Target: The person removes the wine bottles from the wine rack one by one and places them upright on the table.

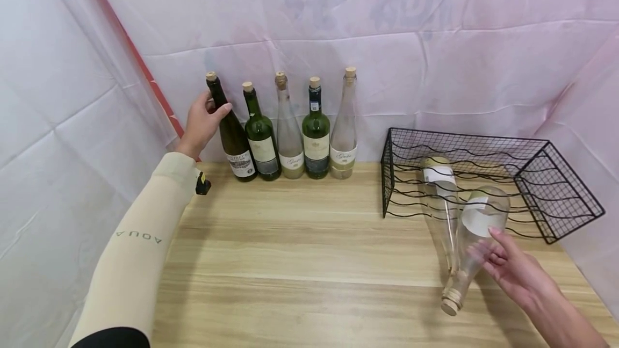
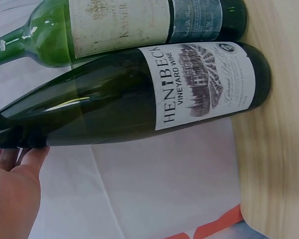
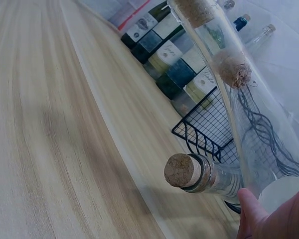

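Note:
My left hand [image 1: 199, 125] grips the neck of a dark green wine bottle [image 2: 114, 112] with a cork and a pictured white label. That bottle leans slightly, its base on the wooden table [image 1: 300, 240], beside a green wine bottle [image 1: 261, 138]. On the right, my right hand [image 1: 519, 273] holds a clear glass bottle [image 1: 493, 200] by its body, thumb near the white label. Its corked neck points toward me, and its base overlaps the wire rack [image 1: 551, 192] in the head view. A second clear bottle [image 1: 439, 173] lies in the rack, its neck partly behind the held one.
Along the back stand a clear corked bottle [image 1: 290, 146], another green bottle [image 1: 316, 144] and a tall clear bottle [image 1: 343, 138], in line with the two at left. A pale cloth [image 1: 338, 26] hangs behind the table. A small black object [image 1: 202, 183] shows by the left wrist.

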{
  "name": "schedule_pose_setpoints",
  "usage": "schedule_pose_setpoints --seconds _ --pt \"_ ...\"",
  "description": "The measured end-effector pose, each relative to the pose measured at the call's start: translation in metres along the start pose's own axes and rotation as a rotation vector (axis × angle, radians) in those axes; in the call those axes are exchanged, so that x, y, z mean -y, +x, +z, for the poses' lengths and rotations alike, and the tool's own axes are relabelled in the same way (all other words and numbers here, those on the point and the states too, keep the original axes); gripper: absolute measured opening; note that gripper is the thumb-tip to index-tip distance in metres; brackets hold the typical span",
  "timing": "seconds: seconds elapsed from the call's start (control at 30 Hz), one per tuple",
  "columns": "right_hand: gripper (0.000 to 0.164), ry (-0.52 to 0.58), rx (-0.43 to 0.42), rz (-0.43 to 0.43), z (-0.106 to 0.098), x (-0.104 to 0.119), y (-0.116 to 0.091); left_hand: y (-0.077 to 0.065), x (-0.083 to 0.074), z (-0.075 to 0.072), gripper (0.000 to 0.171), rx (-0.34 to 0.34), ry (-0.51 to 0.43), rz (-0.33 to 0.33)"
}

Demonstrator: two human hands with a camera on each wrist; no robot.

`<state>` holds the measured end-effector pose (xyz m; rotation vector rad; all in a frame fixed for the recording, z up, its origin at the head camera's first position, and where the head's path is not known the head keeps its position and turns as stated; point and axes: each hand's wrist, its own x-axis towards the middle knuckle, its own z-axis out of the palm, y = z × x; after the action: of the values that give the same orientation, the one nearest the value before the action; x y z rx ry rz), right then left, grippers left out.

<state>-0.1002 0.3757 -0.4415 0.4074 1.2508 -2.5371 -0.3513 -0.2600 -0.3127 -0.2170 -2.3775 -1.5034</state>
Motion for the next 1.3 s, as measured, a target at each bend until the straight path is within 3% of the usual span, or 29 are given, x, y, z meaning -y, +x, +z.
schedule_pose_setpoints --seconds 0.27,0.5,0.8,0.93,1.1,1.3 --pt "0.012 0.021 -0.016 0.005 0.002 -0.003 -0.002 -0.012 -0.009 -0.001 0.060 0.017 0.025 -0.019" --pt "0.010 0.014 -0.016 -0.004 0.003 -0.004 -0.001 -0.013 0.009 -0.001 0.065 -0.036 0.059 0.006" --pt "0.015 -0.003 -0.010 0.006 0.003 -0.006 -0.003 -0.024 0.013 -0.002 0.075 -0.082 0.099 0.011" --pt "0.017 -0.003 -0.011 0.003 0.003 -0.007 -0.003 -0.029 0.011 0.001 0.078 -0.111 0.104 0.058" --pt "0.018 -0.004 -0.014 -0.006 0.002 -0.009 -0.003 -0.033 0.009 0.004 0.081 -0.206 0.122 0.145" --pt "0.016 -0.013 -0.014 -0.016 0.001 -0.011 -0.003 -0.040 0.005 0.009 0.075 -0.324 0.214 0.323"
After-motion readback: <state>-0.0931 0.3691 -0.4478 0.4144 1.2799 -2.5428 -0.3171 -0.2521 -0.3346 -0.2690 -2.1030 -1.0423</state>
